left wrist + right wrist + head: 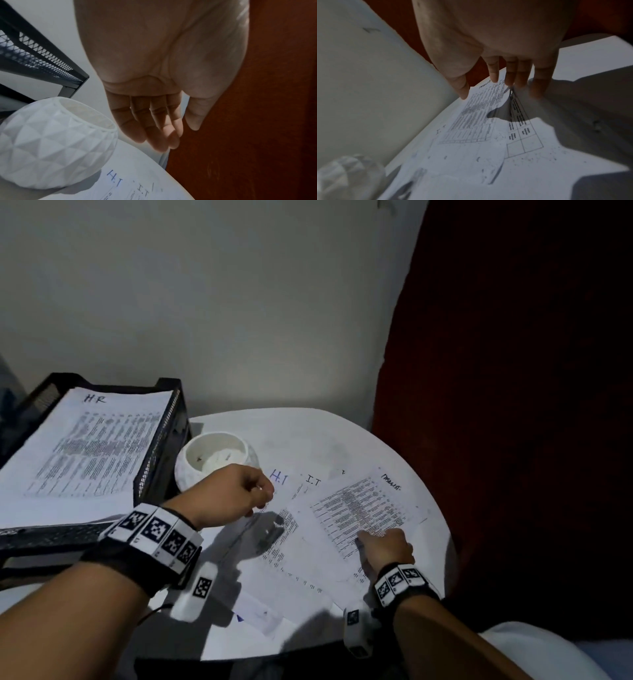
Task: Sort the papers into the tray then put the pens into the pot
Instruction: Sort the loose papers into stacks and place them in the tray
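Sorting underway, not finished. Black mesh tray (pixel 164 440) at the left already carries a printed sheet headed "HR" (pixel 85 446) in its top tier; lower tiers mostly hidden, contents cannot be told. Loose papers (pixel 308 529) lie fanned and overlapping on the round white surface (pixel 308 433), at least three of them: one headed "H.I" (pixel 279 477), one "I.T" (pixel 312 481), and a topmost table-printed sheet (pixel 359 508) with a heading too small to read. Right hand (pixel 385 546) rests on that top sheet, fingers (pixel 493 73) nearly straight and spread, tips pressing the paper; it holds nothing that I can see (reads as pinning or sliding, a judgement). Left hand (pixel 226 498) hovers above the "H.I" sheet just beside the white faceted pot (pixel 219 457); the wrist view shows its fingers (pixel 154 129) relaxed, near straight, carrying nothing. Pot stands near the tray's corner with no pens in it. No pens visible anywhere in the three views; a small card with a blue mark (pixel 253 611) lies near the front edge. Remaining, as I judge: the loose sheets to file, then the whole pen stage.
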